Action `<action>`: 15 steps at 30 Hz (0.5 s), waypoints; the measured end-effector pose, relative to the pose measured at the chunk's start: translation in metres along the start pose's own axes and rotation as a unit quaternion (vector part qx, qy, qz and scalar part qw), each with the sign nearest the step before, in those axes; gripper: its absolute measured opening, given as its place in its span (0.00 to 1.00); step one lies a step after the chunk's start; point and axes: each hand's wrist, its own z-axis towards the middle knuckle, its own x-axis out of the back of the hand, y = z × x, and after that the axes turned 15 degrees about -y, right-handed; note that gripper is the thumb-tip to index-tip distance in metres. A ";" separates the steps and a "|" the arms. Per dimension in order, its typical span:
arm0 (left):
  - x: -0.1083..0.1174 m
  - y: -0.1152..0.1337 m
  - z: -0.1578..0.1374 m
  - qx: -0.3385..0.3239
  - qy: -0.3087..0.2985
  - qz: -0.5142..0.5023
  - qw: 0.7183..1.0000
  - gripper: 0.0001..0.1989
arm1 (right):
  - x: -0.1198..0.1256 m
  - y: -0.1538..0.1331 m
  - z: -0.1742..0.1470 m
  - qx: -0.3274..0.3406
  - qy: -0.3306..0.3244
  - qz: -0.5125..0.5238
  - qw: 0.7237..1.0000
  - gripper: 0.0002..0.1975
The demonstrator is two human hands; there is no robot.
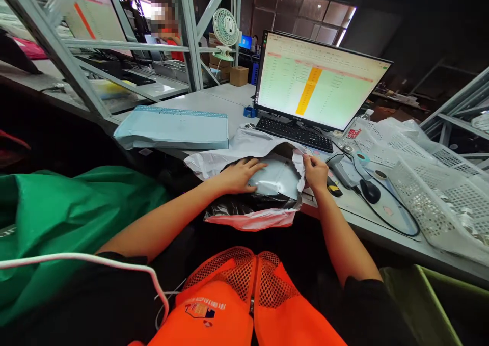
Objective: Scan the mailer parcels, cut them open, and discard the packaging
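Note:
A white plastic mailing bag (248, 142) with a dark lining lies opened at the desk's front edge, its red-edged lower part hanging over. Inside its mouth shows a pale, glossy plastic-wrapped package (275, 178). My left hand (241, 176) rests on that package with fingers spread, at the left of the opening. At the right side, my right hand (315, 171) is closed on the torn rim of the mailing bag. The lower part of the package is hidden in the dark lining.
A flat light-blue box (179, 127) lies left on the desk. Behind are a keyboard (294, 133) and monitor (317, 81). Right of my right hand are a box cutter (334, 187), a scanner (343, 170), a mouse (370, 191) and white baskets (431, 203). A green sack (76, 203) is at left.

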 end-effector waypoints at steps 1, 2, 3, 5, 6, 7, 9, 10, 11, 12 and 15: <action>-0.001 -0.002 0.003 0.026 -0.040 -0.008 0.999 0.42 | -0.001 0.003 -0.002 -0.001 -0.005 0.006 1.000 0.31; -0.003 -0.005 0.005 0.043 -0.077 -0.019 0.996 0.47 | -0.003 0.005 -0.004 -0.003 -0.010 0.008 1.000 0.31; -0.005 -0.008 0.004 0.053 -0.105 -0.029 0.993 0.52 | -0.005 0.008 -0.005 -0.006 -0.016 0.006 1.000 0.31; -0.010 -0.011 0.000 0.063 -0.128 -0.032 0.989 0.57 | -0.010 0.010 -0.007 -0.013 -0.029 0.000 1.000 0.32; -0.013 -0.012 -0.001 0.066 -0.122 -0.024 0.990 0.57 | -0.013 0.011 -0.007 -0.020 -0.031 0.006 0.999 0.32; -0.016 -0.011 -0.003 0.069 -0.111 -0.013 0.991 0.57 | -0.014 0.011 -0.007 -0.029 -0.031 0.021 0.999 0.31; -0.020 -0.011 -0.005 0.073 -0.079 0.003 0.994 0.53 | -0.016 0.010 -0.008 -0.048 -0.028 0.053 0.997 0.31; -0.021 -0.012 -0.006 0.073 -0.061 0.000 0.995 0.51 | -0.016 0.010 -0.009 -0.057 -0.027 0.078 0.995 0.31; -0.019 -0.014 -0.008 0.069 -0.044 -0.011 0.997 0.50 | -0.015 0.010 -0.009 -0.067 -0.031 0.112 0.991 0.31; -0.016 -0.016 -0.009 0.060 -0.028 -0.032 0.997 0.49 | -0.014 0.009 -0.010 -0.077 -0.037 0.150 0.985 0.31; -0.001 -0.027 -0.016 -0.011 0.040 -0.122 0.992 0.46 | -0.003 0.007 -0.013 -0.103 -0.066 0.268 0.956 0.32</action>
